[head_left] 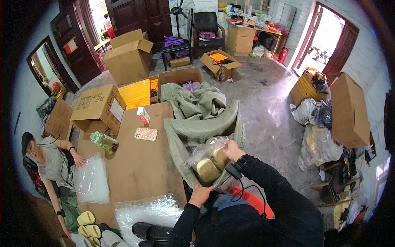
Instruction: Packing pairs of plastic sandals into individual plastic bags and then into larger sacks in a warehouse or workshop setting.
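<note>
Beside the right edge of the brown counter (140, 177), we are working at the wide mouth of a green woven sack (201, 127), where a clear plastic bag (205, 149) holding gold-coloured slippers (208, 171) is sitting just inside the near rim. Our right hand (233, 151) is pinching the plastic at its upper right, the fingers closing narrowly on the film. Our left hand (200, 195) is holding the sack's near rim, its fingers bending over the fabric edge. On the counter, we are seeing a patterned pink phone case (146, 133) lying flat, a small red-and-white box (143, 115) standing behind it, and a green-lidded bottle (104, 142) leaning near a large cardboard carton (100, 108). Nearest our left forearm, black slides (152, 232) are lying on clear plastic sheeting (135, 212). Farther left, a stack of clear plastic bags (92, 178) is lying beside a co-worker's hand (78, 160), while pale yellow slides (87, 224) are clustering toward the lower left. Beyond the sack, an open cardboard box (181, 76) is standing with purple items (190, 86) inside.
</note>
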A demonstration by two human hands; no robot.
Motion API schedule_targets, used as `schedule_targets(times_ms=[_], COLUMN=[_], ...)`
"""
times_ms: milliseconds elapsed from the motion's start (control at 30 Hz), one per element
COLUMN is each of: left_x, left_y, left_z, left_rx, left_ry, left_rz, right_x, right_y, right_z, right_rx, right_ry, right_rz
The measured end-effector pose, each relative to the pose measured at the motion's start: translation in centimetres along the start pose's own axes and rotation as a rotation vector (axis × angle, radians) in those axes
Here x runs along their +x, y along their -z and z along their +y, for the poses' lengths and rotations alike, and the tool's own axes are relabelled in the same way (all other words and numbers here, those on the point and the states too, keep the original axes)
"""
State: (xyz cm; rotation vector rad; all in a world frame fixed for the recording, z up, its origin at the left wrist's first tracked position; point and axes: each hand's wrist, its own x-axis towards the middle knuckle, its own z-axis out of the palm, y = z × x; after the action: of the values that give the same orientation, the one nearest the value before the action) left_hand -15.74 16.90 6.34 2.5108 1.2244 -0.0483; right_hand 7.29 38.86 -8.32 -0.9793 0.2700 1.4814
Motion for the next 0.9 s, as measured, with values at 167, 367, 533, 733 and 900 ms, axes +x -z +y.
schedule_targets(times_ms=[167,367,533,733,900], left_x=[-0.6,3.1,2.4,4.7,7.1], left_y=[0.2,0.2,1.0,1.0,-0.2], left_z=[-0.4,0.4,-0.9,0.7,4.1], left_rx=[0.043,0.027,0.021,0.019,0.028], left_ry=[0.029,-0.104,-0.041,-0.175,-0.412], left_rz=[-0.053,-0.092,-0.146,-0.089,-0.019], right_x=[-7.3,-11.8,-13.9,-12.2,-17.4], right_y=[-2.7,-0.3,1.9,8.7,15.4], right_z=[0.3,-5.4,-3.2,-5.9,-12.7], right_rx=[-0.165,-1.374,-2.507,-2.354,-2.218], right_ry=[-0.039,0.23,-0.124,0.042,0.578], right_rz=[-0.042,-0.35,-0.97,-1.059,-0.859])
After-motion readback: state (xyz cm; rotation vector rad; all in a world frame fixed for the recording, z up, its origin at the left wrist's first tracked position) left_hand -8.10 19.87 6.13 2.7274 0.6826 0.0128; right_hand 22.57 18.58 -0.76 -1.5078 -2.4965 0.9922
